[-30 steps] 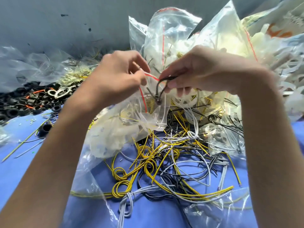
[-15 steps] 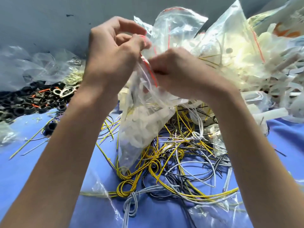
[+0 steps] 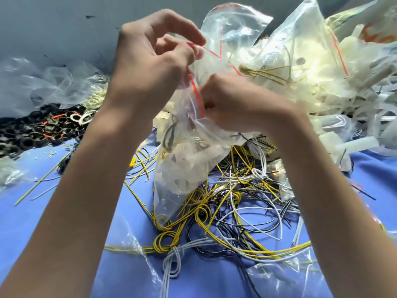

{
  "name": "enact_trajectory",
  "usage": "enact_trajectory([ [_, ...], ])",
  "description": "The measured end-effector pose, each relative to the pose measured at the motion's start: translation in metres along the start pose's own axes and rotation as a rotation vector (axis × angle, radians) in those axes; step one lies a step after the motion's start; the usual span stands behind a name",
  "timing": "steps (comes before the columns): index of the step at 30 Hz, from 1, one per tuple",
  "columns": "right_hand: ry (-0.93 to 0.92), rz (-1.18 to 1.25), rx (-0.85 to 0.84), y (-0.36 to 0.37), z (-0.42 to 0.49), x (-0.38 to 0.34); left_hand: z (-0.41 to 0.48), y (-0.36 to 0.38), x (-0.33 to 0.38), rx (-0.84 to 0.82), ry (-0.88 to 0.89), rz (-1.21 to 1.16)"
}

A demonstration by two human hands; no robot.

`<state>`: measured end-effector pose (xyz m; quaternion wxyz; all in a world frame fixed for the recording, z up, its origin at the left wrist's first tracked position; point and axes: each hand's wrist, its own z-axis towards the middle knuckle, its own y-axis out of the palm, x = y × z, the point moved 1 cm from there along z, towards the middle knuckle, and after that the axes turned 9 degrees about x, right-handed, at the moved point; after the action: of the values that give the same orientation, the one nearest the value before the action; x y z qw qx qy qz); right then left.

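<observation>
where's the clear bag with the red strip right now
In the head view the clear bag hangs mid-frame, its red-striped mouth pinched by the left hand and gripped just below by the right hand, above the wire tangle on the blue cloth.

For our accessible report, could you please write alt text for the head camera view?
Two bare hands hold a clear zip bag by its red-striped mouth, the left hand pinching the top, the right hand gripping lower. Beneath lies a tangle of yellow, white and black wires on a blue surface.
</observation>
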<state>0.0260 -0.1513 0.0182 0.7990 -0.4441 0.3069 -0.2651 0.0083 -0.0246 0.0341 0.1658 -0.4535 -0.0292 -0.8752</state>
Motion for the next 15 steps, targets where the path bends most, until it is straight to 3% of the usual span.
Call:
enact_trajectory([
  [5, 0.099, -0.235, -0.24, 0.015, -0.004, 0.008, 0.001, -0.002, 0.001, -0.021, -0.006, 0.002],
  [10, 0.024, -0.027, -0.013, -0.001, -0.001, 0.0, 0.004, -0.003, -0.001, -0.014, -0.046, -0.014],
  [15, 0.037, 0.081, 0.036, -0.017, -0.005, 0.002, 0.012, -0.013, -0.012, 0.002, -0.078, 0.043],
])
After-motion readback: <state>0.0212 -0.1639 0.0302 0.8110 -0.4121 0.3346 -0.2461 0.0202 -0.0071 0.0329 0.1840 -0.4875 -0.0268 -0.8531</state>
